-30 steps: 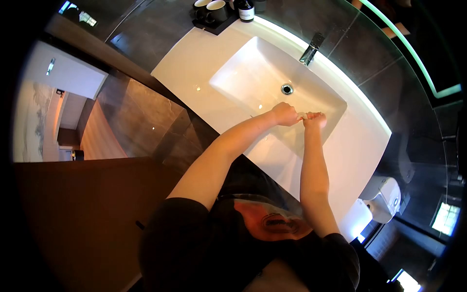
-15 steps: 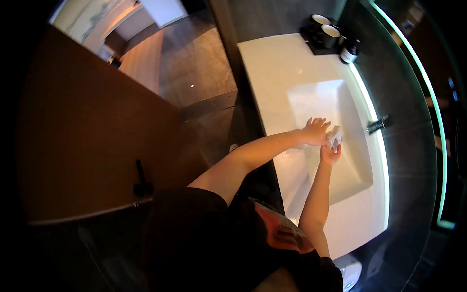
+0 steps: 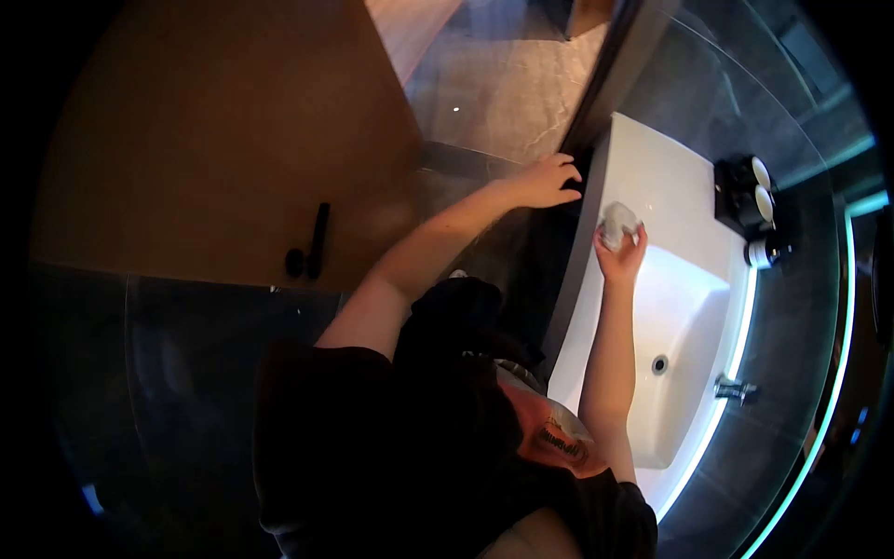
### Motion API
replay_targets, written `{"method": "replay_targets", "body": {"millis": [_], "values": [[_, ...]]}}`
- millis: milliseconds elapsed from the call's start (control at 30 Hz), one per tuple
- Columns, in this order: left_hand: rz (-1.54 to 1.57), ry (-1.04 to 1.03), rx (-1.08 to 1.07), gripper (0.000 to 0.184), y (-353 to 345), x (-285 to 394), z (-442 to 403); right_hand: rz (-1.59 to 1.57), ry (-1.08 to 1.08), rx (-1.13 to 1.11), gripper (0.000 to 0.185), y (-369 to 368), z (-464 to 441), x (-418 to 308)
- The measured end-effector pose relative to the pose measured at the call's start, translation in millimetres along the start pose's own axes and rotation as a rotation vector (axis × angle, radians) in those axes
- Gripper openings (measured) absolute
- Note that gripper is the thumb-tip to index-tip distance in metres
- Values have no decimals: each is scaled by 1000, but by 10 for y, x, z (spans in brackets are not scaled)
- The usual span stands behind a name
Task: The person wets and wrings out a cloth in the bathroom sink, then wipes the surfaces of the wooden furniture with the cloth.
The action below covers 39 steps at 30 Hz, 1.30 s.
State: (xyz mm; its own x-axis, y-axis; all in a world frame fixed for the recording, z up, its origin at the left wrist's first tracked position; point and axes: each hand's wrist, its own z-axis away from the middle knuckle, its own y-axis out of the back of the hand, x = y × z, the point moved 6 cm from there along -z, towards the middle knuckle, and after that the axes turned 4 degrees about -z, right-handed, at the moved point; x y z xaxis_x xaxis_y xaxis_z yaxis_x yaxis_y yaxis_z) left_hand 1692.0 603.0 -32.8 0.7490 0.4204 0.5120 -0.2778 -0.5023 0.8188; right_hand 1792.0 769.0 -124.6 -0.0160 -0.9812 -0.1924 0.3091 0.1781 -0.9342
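One-handed, gripping crumpled white wad (image 3: 618, 226) w/ R hand (image 3: 622, 263), fingers clamped round it, over counter (image 3: 661, 177) nr sink (image 3: 684, 321). Holding L hand (image 3: 540, 184) empty, fingers apart, just beside counter. Already bunched up, not yet let go of; can't tell amt remaining.

Whitish wad (image 3: 618, 226), white basin (image 3: 678, 335), brown door (image 3: 233, 140), black handle (image 3: 319, 239), black shirt (image 3: 372, 447), greyish-tan veined floor (image 3: 503, 93)
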Motion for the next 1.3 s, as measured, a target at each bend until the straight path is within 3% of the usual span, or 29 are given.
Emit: {"method": "replay_targets", "body": {"millis": [167,233,267,367,433,567,733,833,900,933,967,1100,1133,1300], "values": [[-38,328,84,32,959,-634,714,316,-396,-243,37,-846,-809,1315],[-49,477,142,31,1217,-879,1070,412,-585,-279,36,-1084,-1051,1878],[-54,547,176,31,1337,-1017,1249,467,-564,-247,32,-1197,-1141,2151],[-110,733,287,31,1649,-1299,1721,531,-764,-243,27,-1437,-1343,2836],[-156,812,368,32,1841,-1368,2002,538,-889,-339,27,-1545,-1485,3263],[-225,1007,403,34,1960,-1398,2488,605,-1004,-418,26,-1616,-1549,3988],[-133,1291,432,32,1776,-1400,3016,781,-1383,-596,27,-1422,-1479,4665],[-196,1607,343,26,1600,-1399,3236,943,-1578,-670,25,-1346,-1427,4919],[-106,1771,356,24,1520,-1342,3275,1076,-1648,-717,24,-1436,-1346,4964],[-59,1848,363,23,1493,-1329,3275,1119,-1610,-867,24,-1444,-1386,5033],[-342,1876,416,27,1484,-1344,3284,1151,-1564,-1019,25,-1467,-1437,5081],[-352,2091,371,28,1492,-1262,3119,1287,-1573,-1363,29,-1548,-1599,5028],[-365,2132,381,28,1517,-1255,3092,1286,-1425,-1497,28,-1672,-1636,4984],[-323,2263,360,23,1438,-1208,2911,1194,-1455,-1912,29,-1819,-1545,4976]]}}
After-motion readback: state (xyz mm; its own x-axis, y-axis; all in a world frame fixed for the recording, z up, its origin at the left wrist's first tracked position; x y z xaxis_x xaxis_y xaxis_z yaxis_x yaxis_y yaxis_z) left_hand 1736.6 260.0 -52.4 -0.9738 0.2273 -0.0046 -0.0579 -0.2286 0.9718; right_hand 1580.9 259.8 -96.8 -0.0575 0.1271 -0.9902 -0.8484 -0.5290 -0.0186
